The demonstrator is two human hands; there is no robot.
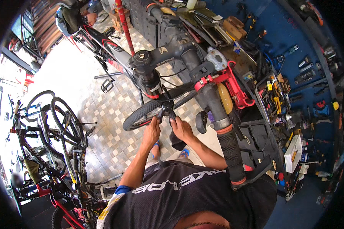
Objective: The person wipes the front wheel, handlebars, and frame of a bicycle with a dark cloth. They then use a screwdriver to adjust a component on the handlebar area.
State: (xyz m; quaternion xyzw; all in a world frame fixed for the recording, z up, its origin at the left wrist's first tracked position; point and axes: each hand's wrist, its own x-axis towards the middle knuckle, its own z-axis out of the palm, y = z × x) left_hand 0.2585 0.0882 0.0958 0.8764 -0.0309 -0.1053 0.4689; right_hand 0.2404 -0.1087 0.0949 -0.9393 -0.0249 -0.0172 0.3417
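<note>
Small square tiles in beige, white and brown make a mosaic-patterned floor (103,150); over it stands a bicycle with a black, grey and red frame (116,51), in the middle of the scene, its handlebar end reaching near and right; the black knobbly rubber front tyre (133,119) curves out to the left below the smooth, cylindrical black head tube (149,79); a broad matte black stem (166,56) joins a thick round bar, which carries a glossy red metal lever bracket (236,89) and a ridged black rubber grip (233,154) with orange end rings.

The left bare hand (152,131) and the right bare hand (182,129) meet close together at the dark fork crown (166,108), just above the tyre; their fingers are bent and their tips reach that dark part, though I cannot tell whether either grips it or something small there.

At far right, metal and plastic tools hang on a flat dark blue wall panel (283,34); a white rectangular box (293,154) sits nearer; at left, more thin-framed bicycles (67,126) crowd together.
</note>
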